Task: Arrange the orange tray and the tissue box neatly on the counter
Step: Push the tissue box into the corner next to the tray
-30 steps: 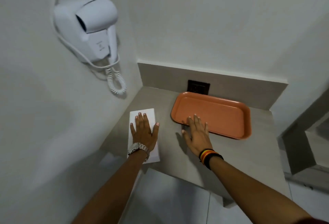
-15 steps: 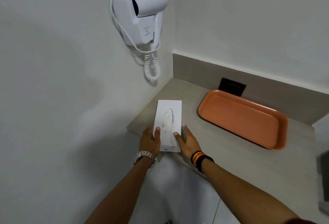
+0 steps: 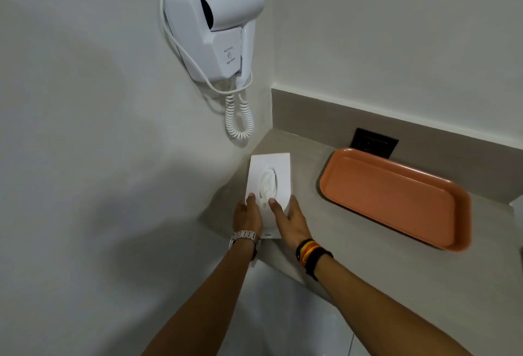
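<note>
Both hands on the tissue box (image 3: 270, 183), at its near end. Left hand (image 3: 246, 215) cups the left side, thumb up on the top face; right hand (image 3: 291, 221) mirrors it on the right side. Box is clasped between the two, flat on the counter (image 3: 368, 253), near end at the counter's front edge.

Box sits lengthways against the side wall, below the wall-mounted hair dryer (image 3: 215, 21) and its coiled cord (image 3: 239, 116). Likely light, thin-walled; should slide easily on the smooth counter and dent if squeezed. Side grip near the corners seems best. A white tissue shows in its oval top slot.

Right of the box, well apart: orange tray (image 3: 396, 200), rigid-looking, shallow rim, nothing in it. Tray's far edge lies close to the backsplash, just in front of a dark wall socket (image 3: 373, 142).
</note>
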A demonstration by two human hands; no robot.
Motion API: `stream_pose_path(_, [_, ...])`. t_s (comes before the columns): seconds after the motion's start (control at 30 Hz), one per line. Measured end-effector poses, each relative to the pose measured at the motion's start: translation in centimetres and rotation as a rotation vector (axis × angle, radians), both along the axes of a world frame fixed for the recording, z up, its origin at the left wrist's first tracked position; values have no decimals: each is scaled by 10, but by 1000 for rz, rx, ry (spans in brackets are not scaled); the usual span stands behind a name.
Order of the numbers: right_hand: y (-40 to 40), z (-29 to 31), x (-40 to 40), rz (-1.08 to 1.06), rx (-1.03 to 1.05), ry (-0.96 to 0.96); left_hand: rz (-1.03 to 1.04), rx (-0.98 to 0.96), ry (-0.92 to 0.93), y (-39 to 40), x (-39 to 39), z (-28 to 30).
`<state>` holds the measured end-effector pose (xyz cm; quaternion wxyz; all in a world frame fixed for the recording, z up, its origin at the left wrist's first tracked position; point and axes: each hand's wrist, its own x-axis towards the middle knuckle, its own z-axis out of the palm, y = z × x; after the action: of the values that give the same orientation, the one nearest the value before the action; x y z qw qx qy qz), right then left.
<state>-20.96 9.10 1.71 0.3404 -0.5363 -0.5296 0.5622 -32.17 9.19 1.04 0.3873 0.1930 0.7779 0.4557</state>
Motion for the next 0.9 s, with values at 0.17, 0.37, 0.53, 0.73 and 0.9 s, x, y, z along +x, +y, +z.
stream_pose_path(0.17, [62,23,-16,-8,28,8,-84,-3,52,62,-20,15])
stream_pose_path(0.37, [100,8,-34,-26,-30,9,-159,-66,95,110,-37,3])
stream_pose_path(0.53, [110,-10,-37,-13,-73,3,-205,-78,124,120,-46,-9])
stream_pose_path(0.73, [92,-19,-22,90,-11,-31,-379,-71,385,96,-49,-19])
stream_pose_path(0.9, [36,-69,23,111,350,-558,-589,88,860,31,-23,-51])
